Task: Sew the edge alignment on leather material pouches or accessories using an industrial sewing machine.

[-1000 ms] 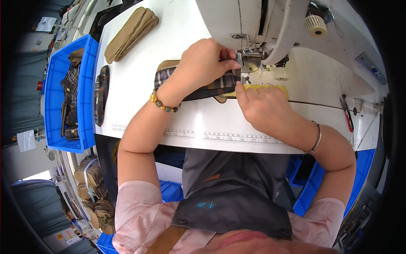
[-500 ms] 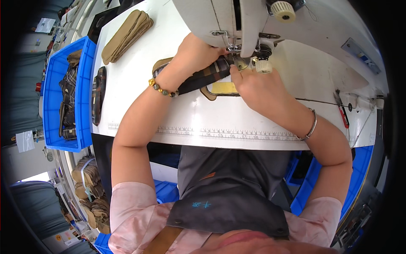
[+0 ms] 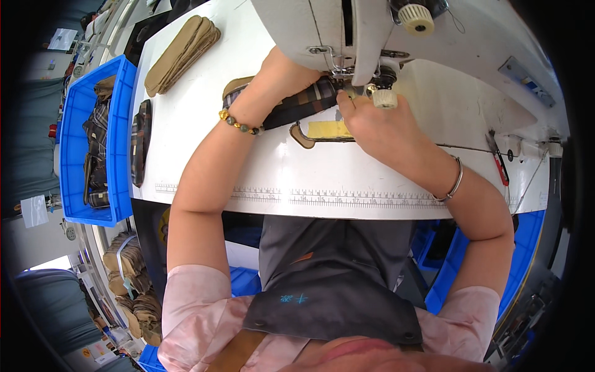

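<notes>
A dark plaid fabric piece (image 3: 300, 110), long and slipper-shaped with a tan layer at its far left end, lies under the head of a white sewing machine (image 3: 310, 25). My left hand (image 3: 286, 75) bends over its far edge, fingers closed on it close to the presser foot (image 3: 339, 80). From the right, my right hand (image 3: 379, 124) has thumb and fingers closed at the piece's right end, beside the needle area. The machine's dial and my own hands partly hide the fingertips and the stitching spot. Just below the piece lies a small tan curved part (image 3: 302, 135) beside a yellow strip (image 3: 328, 129).
Tan sole-shaped pieces (image 3: 183, 54) are stacked at the table's far left. Another plaid piece (image 3: 141, 142) lies along the left edge, beside a blue bin (image 3: 123, 139) of plaid pieces. Red-handled snips (image 3: 499, 162) rest at right. A ruler strip (image 3: 334, 199) runs along the front edge.
The plaid piece has shifted slightly up and away from the table's front, showing more of the small tan part below it. Both hands stay on the piece near the presser foot.
</notes>
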{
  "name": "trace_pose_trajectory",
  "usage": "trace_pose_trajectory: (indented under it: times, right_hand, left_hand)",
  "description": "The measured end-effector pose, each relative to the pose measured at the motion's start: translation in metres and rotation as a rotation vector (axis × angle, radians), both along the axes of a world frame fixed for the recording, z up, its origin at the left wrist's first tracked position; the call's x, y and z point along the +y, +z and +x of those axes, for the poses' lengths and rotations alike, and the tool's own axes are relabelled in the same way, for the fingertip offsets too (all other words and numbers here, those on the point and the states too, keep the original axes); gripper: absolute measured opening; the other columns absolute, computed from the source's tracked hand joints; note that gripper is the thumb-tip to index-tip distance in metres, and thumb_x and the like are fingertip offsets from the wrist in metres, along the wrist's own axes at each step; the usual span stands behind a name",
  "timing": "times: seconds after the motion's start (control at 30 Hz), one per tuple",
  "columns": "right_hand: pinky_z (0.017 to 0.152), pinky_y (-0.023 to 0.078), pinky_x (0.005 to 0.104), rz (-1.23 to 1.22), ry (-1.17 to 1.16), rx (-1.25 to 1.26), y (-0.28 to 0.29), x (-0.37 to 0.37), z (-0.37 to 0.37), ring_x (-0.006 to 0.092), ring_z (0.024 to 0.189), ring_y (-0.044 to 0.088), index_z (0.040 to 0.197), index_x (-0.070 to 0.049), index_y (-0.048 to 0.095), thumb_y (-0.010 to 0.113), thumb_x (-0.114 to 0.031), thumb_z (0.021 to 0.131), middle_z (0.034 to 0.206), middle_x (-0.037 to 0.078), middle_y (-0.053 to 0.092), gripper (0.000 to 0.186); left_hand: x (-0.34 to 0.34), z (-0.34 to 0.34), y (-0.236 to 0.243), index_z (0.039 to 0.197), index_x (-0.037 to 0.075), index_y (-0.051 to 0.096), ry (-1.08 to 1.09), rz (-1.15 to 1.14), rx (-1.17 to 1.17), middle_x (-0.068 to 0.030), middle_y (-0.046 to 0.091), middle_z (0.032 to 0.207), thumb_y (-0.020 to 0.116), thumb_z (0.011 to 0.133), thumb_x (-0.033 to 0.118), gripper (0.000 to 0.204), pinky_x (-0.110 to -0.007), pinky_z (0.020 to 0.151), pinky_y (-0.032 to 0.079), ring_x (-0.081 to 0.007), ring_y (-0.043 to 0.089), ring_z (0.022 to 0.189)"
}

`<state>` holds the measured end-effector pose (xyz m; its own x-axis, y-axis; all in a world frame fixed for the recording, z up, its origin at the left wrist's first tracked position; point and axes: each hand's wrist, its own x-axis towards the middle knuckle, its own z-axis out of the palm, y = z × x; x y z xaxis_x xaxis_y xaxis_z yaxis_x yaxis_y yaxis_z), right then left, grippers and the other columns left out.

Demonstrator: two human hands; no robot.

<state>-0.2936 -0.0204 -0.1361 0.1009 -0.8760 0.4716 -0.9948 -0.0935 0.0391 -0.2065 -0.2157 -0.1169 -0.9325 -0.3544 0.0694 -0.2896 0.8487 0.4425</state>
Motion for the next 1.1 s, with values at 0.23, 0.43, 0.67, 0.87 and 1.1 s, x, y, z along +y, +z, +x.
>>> trace_pose_trajectory:
  times: [0.23, 0.43, 0.67, 0.87, 1.1]
  right_hand:
    - [0.046, 0.048, 0.033, 0.013, -0.011, -0.025, -0.007, 0.001, -0.001, 0.0207, 0.05, 0.063, 0.103, 0.002, 0.074, 0.066, -0.004, 0.069, 0.055, 0.007, 0.059, 0.035]
    - [0.047, 0.049, 0.035, -0.015, 0.005, -0.029, -0.009, 0.001, -0.007, 0.0225, 0.05, 0.062, 0.089, -0.003, 0.073, 0.066, -0.006, 0.073, 0.054, 0.008, 0.058, 0.018]
    - [0.047, 0.048, 0.0361, -0.037, 0.0, -0.123, -0.016, -0.004, -0.016, 0.0249, 0.051, 0.062, 0.081, -0.008, 0.071, 0.067, -0.009, 0.076, 0.055, 0.008, 0.057, 0.006]
    - [0.047, 0.048, 0.0379, -0.019, -0.008, -0.112, -0.018, -0.003, -0.021, 0.0253, 0.051, 0.062, 0.065, -0.008, 0.067, 0.07, -0.014, 0.07, 0.057, 0.008, 0.057, 0.008]
    - [0.047, 0.048, 0.0386, -0.062, -0.037, -0.145, -0.017, 0.001, -0.019, 0.0257, 0.05, 0.061, 0.058, -0.01, 0.065, 0.069, -0.016, 0.069, 0.056, 0.008, 0.056, 0.014]
  left_hand:
    - [0.004, 0.01, 0.004, 0.103, 0.009, 0.073, 0.016, 0.019, 0.103, -0.0104, 0.074, 0.097, 0.073, 0.084, 0.024, 0.024, -0.039, 0.076, 0.054, -0.0294, 0.069, 0.093]
    - [0.021, 0.052, 0.019, 0.098, 0.011, 0.076, -0.144, -0.484, 0.228, -0.0027, 0.073, 0.098, 0.079, 0.079, 0.026, 0.024, -0.033, 0.08, 0.054, -0.0244, 0.067, 0.096]
    - [0.02, 0.05, -0.001, 0.1, 0.016, 0.078, -0.28, -0.294, 0.317, 0.0004, 0.073, 0.099, 0.079, 0.077, 0.02, 0.024, -0.033, 0.08, 0.056, -0.0218, 0.068, 0.095]
    - [0.01, 0.045, -0.01, 0.1, 0.017, 0.078, -0.272, -0.215, 0.324, 0.0007, 0.074, 0.099, 0.078, 0.078, 0.017, 0.022, -0.033, 0.075, 0.056, -0.0227, 0.068, 0.091]
    - [0.004, 0.043, -0.019, 0.098, 0.016, 0.079, -0.277, -0.119, 0.405, -0.0006, 0.074, 0.098, 0.078, 0.079, 0.017, 0.019, -0.033, 0.072, 0.056, -0.0236, 0.069, 0.087]
